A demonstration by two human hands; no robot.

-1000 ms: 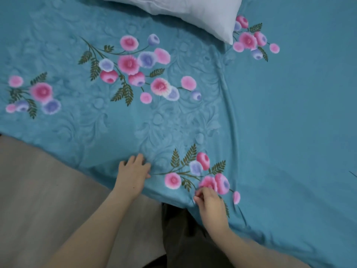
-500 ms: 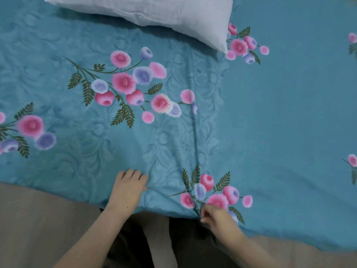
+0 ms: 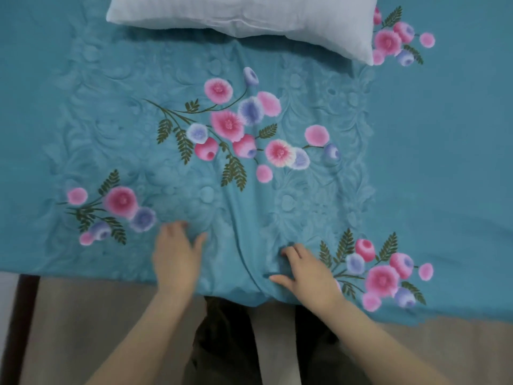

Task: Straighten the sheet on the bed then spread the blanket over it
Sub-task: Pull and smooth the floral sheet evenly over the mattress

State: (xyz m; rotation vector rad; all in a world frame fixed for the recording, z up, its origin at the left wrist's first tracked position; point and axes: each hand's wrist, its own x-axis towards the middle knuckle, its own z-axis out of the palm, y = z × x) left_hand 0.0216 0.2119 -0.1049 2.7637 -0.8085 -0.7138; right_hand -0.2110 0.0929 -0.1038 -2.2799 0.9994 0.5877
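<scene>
A teal sheet [image 3: 430, 151] with pink and purple flower prints covers the bed and fills most of the view. Its near edge hangs over the bedside just in front of me. My left hand [image 3: 177, 257] lies flat on the sheet near that edge, fingers apart. My right hand [image 3: 308, 270] rests palm down on the sheet a little to the right, fingers spread. A long crease [image 3: 238, 240] runs up the sheet between the two hands. No blanket is in view.
A white pillow [image 3: 249, 15] lies at the far edge of the bed. Below the sheet's edge is the beige side of the mattress [image 3: 83, 323], with a dark bed-frame post [image 3: 16, 315] at the far left. My dark trouser legs [image 3: 222, 343] stand against the bedside.
My right hand has let go of the sheet edge it was pinching and now lies flat. Both hands have slid onto the sheet, and the view has shifted to face the bed squarely.
</scene>
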